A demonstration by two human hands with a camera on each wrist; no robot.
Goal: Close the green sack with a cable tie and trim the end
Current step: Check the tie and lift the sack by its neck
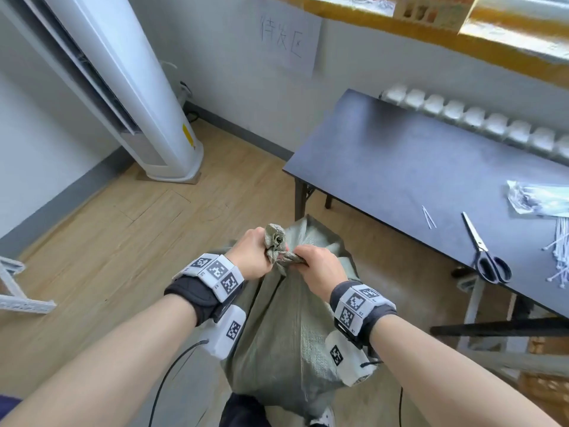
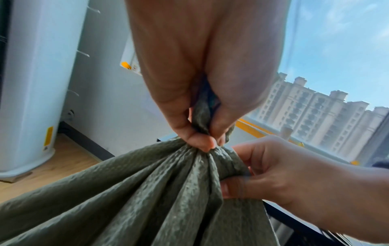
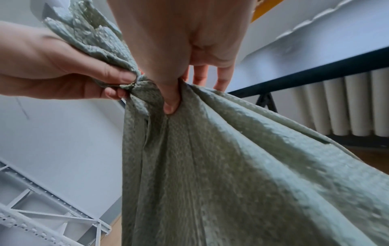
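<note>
The green woven sack (image 1: 286, 328) stands on the floor in front of me, its mouth gathered and twisted into a neck (image 1: 277, 245). My left hand (image 1: 255, 257) grips the neck from the left, with the bunched top sticking out above the fist. My right hand (image 1: 317, 266) holds the twisted fabric just to the right. In the left wrist view, my left hand (image 2: 202, 136) pinches the neck of the sack (image 2: 147, 199) and my right hand (image 2: 269, 171) curls round a fold. In the right wrist view, my right thumb (image 3: 170, 103) presses into the sack (image 3: 231, 166). I see no cable tie on the neck.
A dark table (image 1: 415, 155) stands to the right. On it lie scissors (image 1: 483, 254), a heap of white cable ties (image 1: 560, 251), two loose white strips (image 1: 429, 217) and a plastic bag (image 1: 542, 200). A white floor air conditioner (image 1: 138, 103) stands at the back left, and a metal frame (image 1: 18, 291) lies at the far left.
</note>
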